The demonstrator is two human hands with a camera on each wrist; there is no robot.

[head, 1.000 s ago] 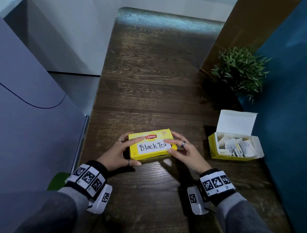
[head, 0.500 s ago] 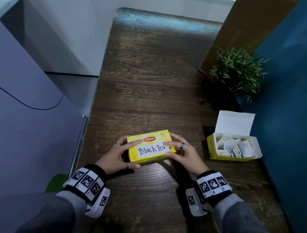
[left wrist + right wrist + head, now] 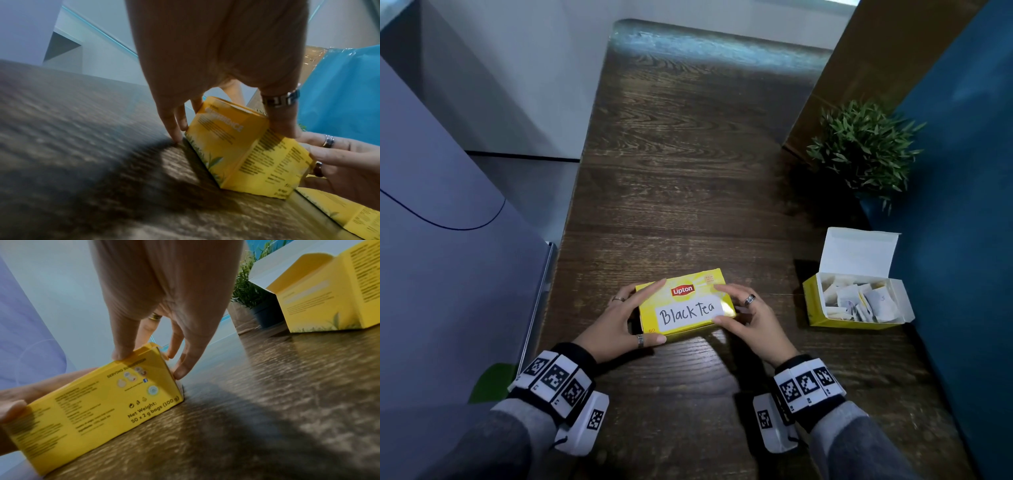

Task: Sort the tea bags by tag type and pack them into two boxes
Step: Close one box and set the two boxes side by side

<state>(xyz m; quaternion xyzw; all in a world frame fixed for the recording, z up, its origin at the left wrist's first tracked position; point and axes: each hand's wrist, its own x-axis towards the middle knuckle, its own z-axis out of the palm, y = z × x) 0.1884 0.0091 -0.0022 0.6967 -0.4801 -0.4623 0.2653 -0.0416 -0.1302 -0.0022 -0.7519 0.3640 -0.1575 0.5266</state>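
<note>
A shut yellow Lipton box (image 3: 685, 301) labelled "Black Tea" lies flat on the dark wooden table (image 3: 688, 154), near its front edge. My left hand (image 3: 635, 313) grips the box's left end, index finger on top and thumb at the front corner. My right hand (image 3: 743, 308) grips the right end, fingers on the lid and thumb on the front edge. The left wrist view shows that box (image 3: 236, 146) close up, and so does the right wrist view (image 3: 98, 405). A second yellow box (image 3: 815, 305) stands open at the right with several tea bags (image 3: 859, 301) inside.
A small potted plant (image 3: 866, 150) stands at the back right, behind the open box. A blue wall (image 3: 962, 205) runs along the table's right side. A pale panel (image 3: 448, 274) borders the left edge.
Both hands keep their hold on the shut box. It has shifted only slightly to the left.
</note>
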